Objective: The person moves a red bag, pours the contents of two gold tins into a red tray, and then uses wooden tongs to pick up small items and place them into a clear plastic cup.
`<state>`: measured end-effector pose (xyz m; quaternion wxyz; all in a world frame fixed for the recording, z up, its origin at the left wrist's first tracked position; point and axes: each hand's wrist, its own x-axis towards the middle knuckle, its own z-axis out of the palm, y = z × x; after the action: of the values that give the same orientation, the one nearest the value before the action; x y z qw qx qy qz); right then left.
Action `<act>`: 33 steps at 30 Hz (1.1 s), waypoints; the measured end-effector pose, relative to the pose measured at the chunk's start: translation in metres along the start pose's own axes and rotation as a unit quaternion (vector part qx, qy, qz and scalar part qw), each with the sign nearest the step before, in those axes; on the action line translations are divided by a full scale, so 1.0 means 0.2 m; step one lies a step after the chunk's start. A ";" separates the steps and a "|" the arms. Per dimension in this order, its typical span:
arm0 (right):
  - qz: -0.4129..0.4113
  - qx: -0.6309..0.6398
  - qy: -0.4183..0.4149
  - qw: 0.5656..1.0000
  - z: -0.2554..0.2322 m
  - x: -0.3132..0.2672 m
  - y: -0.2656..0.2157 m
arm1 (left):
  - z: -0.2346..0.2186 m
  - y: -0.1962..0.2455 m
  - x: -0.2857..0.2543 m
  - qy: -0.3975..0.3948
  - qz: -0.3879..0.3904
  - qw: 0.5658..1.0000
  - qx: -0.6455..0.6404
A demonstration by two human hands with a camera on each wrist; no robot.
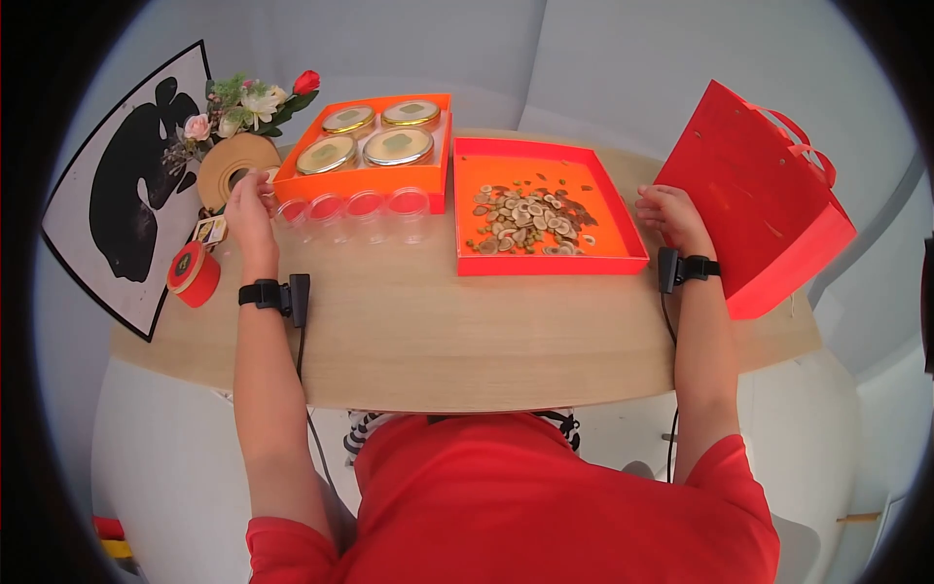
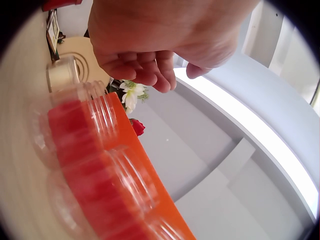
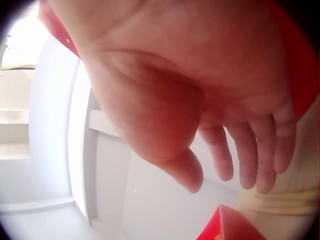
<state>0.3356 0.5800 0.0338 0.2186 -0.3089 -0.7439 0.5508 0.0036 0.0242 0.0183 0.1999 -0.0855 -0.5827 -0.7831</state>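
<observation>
My left hand (image 1: 252,219) is at the left, its fingers loosely bent and holding nothing, beside a row of clear jars (image 1: 367,216). In the left wrist view the hand (image 2: 165,40) hangs above the jars (image 2: 95,155). My right hand (image 1: 673,216) lies between the orange tray (image 1: 623,255) of dried slices (image 1: 530,216) and the red gift bag (image 1: 749,195). The right wrist view shows that hand (image 3: 190,95) empty, fingers apart and relaxed, with a corner of the red tray (image 3: 227,225) below.
An orange box (image 1: 365,182) with several gold-rimmed tins (image 1: 399,146) stands behind the jars. At the left are a round red box (image 1: 194,275), a wooden disc (image 1: 222,167), flowers (image 1: 258,105) and a black-framed picture (image 1: 126,195).
</observation>
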 end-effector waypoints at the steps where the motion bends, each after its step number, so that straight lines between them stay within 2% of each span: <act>1: 0.000 -0.013 0.001 1.000 0.00 0.00 0.00 | -0.01 -0.02 0.01 -0.001 -0.009 1.000 -0.014; 8: 0.002 -0.095 -0.045 0.994 -0.04 0.05 0.01 | 0.00 -0.03 0.01 -0.004 0.004 1.000 0.020; 11: -0.008 -0.066 -0.095 0.993 -0.05 0.10 0.06 | 0.01 -0.03 0.01 -0.010 0.014 1.000 0.022; 17: -0.023 -0.145 -0.033 0.989 0.02 0.02 0.00 | 0.01 -0.05 0.02 -0.015 0.024 0.999 0.022; 33: -0.006 -0.146 -0.058 0.988 0.03 0.03 0.00 | 0.01 -0.04 0.00 -0.034 0.028 0.998 0.037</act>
<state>0.3269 0.5804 0.0321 0.1310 -0.3007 -0.8294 0.4521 0.0005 0.0274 0.0117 0.2050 -0.1205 -0.6149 -0.7519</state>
